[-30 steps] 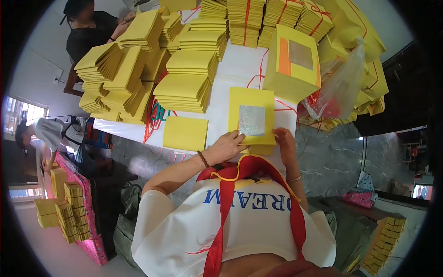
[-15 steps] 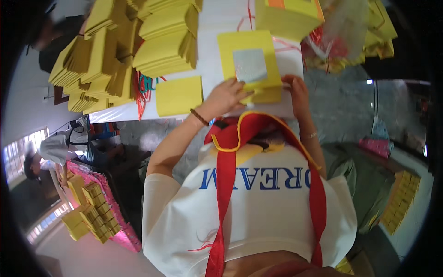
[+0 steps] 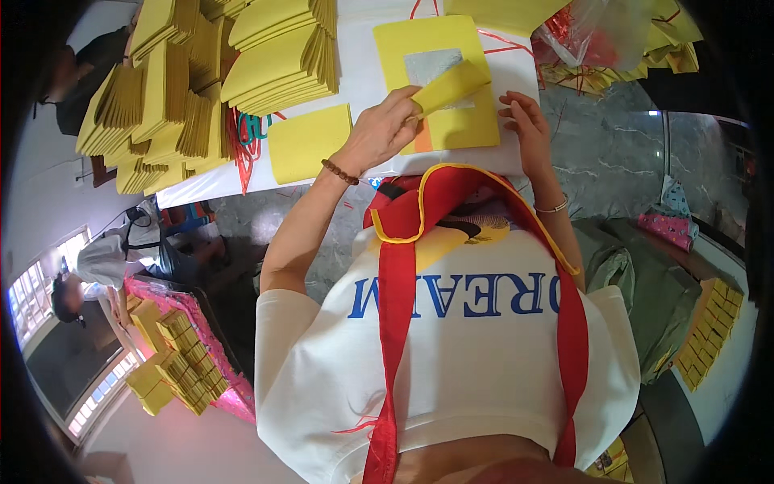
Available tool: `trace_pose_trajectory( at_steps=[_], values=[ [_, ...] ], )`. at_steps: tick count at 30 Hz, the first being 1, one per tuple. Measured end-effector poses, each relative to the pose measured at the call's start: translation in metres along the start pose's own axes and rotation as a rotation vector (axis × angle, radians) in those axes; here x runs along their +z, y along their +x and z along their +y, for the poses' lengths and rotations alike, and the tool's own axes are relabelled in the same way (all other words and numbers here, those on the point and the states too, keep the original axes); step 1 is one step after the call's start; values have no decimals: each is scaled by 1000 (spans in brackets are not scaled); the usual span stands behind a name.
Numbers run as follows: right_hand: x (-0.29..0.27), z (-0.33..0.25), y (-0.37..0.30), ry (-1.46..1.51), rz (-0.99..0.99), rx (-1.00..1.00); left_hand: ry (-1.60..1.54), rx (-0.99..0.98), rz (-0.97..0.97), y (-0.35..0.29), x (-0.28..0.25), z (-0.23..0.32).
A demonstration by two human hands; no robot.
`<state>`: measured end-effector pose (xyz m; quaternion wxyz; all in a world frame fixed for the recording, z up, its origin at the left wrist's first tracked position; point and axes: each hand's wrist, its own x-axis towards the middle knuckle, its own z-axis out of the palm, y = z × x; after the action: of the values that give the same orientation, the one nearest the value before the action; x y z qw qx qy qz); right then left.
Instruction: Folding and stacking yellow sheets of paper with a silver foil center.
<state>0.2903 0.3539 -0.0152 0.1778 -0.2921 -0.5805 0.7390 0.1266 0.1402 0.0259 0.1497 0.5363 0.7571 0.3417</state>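
Note:
My left hand (image 3: pixel 384 129) is closed on one end of a folded yellow paper (image 3: pixel 453 85), which slants up to the right. Under it lies a flat yellow sheet (image 3: pixel 472 129) with a silver square (image 3: pixel 426 66) on its face, partly covered by the folded paper. A strip of orange shows near the sheet's lower edge. My right hand (image 3: pixel 527 131) is just off the sheet's right edge, fingers bent and apart, holding nothing. Left of my left hand, another yellow paper stack or sheet (image 3: pixel 310 143) lies on the white table (image 3: pixel 367 60).
Stacks of folded yellow paper (image 3: pixel 278 68) fill the table's left side, with green-handled scissors (image 3: pixel 251 131) and red string beside them. A yellow pile (image 3: pixel 504 12) stands at the back. Plastic bags (image 3: pixel 601 36) sit at the right. A person (image 3: pixel 121 250) works at another table, left.
My left hand has lifted the folded yellow paper from the sheet's near edge and swung it up over the silver square. The right hand has come away from the paper, its fingers opening.

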Motion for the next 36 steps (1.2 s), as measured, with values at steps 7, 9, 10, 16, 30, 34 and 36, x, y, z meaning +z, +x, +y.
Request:
trace_pose_trajectory(
  at_steps=[7,9,10,16,30,34,36],
  values=[
    [0,1,14,-248,-50,-115,-100,-86,45,-1,2,-1],
    [13,-4,13,-409,-8,-250,-46,-33,87,-4,8,-1],
    [18,-7,14,-411,-6,-259,10,11,125,-6,11,-2],
    [28,-8,37,-485,-103,-482,208,216,171,-5,25,-5],
    [12,13,55,-338,-376,-426,-160,-324,433,-22,36,-18],
    [12,13,55,-324,-373,-367,-128,-244,427,-8,38,-24],
    [13,11,55,-362,-379,-395,-63,-157,458,1,38,-26]
  ],
)
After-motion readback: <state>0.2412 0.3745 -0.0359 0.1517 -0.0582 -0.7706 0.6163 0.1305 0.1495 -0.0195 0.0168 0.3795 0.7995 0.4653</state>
